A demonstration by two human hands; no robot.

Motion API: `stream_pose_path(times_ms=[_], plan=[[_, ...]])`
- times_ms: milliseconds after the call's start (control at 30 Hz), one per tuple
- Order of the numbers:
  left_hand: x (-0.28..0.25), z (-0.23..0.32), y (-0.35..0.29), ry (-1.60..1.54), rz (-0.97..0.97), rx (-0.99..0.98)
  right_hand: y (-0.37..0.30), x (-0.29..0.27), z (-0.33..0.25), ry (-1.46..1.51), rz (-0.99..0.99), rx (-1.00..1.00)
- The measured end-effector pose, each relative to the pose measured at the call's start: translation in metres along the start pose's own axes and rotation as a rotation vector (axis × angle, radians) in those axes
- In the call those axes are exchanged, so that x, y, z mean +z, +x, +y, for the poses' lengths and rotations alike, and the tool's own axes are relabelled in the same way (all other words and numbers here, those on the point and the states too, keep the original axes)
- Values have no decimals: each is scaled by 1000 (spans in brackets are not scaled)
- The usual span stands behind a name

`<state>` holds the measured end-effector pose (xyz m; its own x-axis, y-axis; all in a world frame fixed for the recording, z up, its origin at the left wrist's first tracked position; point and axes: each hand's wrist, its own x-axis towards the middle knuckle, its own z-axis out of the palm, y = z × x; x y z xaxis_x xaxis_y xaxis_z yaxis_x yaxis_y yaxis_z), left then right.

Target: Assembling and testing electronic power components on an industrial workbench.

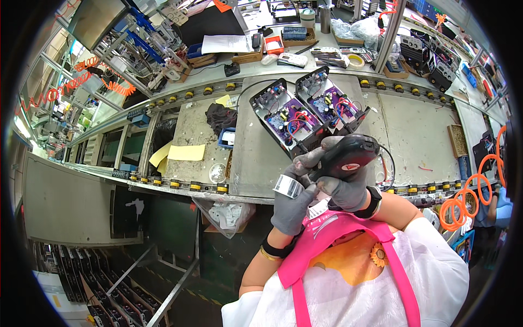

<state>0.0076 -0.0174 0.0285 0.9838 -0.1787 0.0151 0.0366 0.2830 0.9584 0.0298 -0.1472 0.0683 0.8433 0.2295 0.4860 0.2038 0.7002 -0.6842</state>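
Both my hands wear grey gloves and are raised together at the near edge of the work surface. They hold a black rounded handheld device (351, 155) with a small light sticker and what looks like a dark cable at its right end. My right hand (348, 192) is closed around its near side. My left hand (294, 199) is closed at its left end, fingers partly hidden. A white and silver label strip (287, 186) lies across the back of my left glove. Just beyond stand two open black housings, the left one (289, 120) and the right one (329, 101), showing purple circuit boards and red and blue wires.
Roller rails (207, 187) edge the work surface. Yellow paper (186, 152), a dark cloth (220, 119) and a small blue box (226, 138) lie left. A back bench (245, 73) carries trays, papers and tape. An orange coiled hose (452, 210) hangs right; a plastic bag (226, 215) hangs below.
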Motion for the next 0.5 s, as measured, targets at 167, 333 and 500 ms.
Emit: stream_pose_path(times_ms=[167, 333, 500], plan=[[9, 8, 0, -157, 22, -64, -2, -4, 1, 46, -28, -13], [10, 7, 0, -123, -6, -79, 0, -7, -1, 16, -28, -49], [12, 12, -2, -81, 2, -128, 4, -4, -2, -16, 61, -20]])
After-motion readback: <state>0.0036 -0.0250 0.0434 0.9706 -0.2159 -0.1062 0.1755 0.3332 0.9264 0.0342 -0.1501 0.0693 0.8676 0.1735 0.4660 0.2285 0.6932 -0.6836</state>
